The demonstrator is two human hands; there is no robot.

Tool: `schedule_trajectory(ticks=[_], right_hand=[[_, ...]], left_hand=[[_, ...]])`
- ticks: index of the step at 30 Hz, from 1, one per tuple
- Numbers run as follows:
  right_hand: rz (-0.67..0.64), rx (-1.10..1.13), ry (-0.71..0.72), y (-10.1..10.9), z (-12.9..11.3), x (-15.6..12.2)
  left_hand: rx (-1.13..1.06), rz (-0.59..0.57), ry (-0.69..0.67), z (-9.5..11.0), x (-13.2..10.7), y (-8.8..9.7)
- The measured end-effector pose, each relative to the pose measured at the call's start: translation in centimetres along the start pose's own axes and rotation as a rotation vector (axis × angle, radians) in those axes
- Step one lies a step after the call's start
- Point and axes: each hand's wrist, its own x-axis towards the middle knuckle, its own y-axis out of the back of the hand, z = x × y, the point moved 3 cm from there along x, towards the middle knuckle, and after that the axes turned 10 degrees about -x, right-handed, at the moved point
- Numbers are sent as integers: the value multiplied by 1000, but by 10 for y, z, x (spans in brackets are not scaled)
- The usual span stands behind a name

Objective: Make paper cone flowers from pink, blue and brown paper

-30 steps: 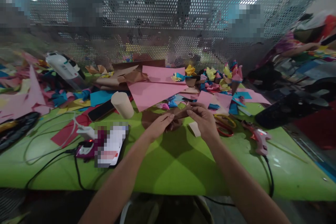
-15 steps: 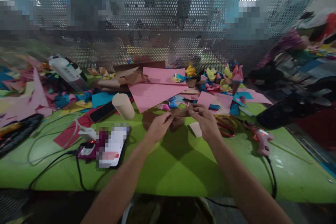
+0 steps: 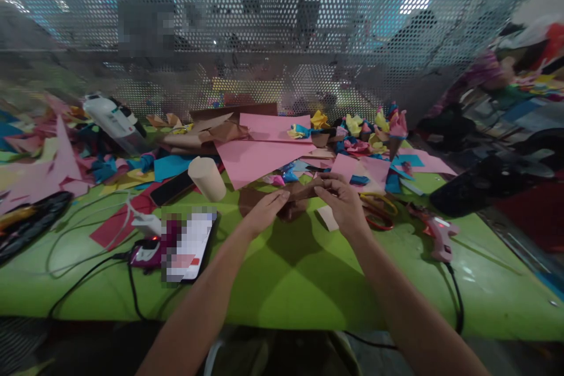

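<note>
A strip of brown paper [image 3: 303,191] spans the gap between my two hands, a little above the green table. My left hand [image 3: 269,208] pinches its left end, thumb on top. At the other end, my right hand [image 3: 339,195] grips it with bent fingers. More brown paper [image 3: 252,200] lies under and beside the left fingers; its full shape is hidden. Just below my right hand rests a small cream paper piece [image 3: 328,217]. Scissors [image 3: 379,211] with yellow and red handles lie to the right of that hand.
A pink glue gun [image 3: 440,238] with a black cord lies at the right. A cream paper roll [image 3: 207,178] stands left of my hands, near a lit phone [image 3: 191,247] and a power strip [image 3: 145,252]. Pink sheets [image 3: 264,158] and paper scraps cover the back.
My left hand's fingers have straightened a little along the brown paper. The strip has tilted slightly, and my right fingers have shifted a little on it. Everything else stays in place.
</note>
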Motion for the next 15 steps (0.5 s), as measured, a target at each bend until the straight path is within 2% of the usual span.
schedule_trajectory(ticks=[6,15], right_hand=[[11,15,-3,0,-2,-1],[11,2,5,0,-1,-2]], left_hand=[[346,-51,-80,3,3,-1],[454,-110,-94,12,2,2]])
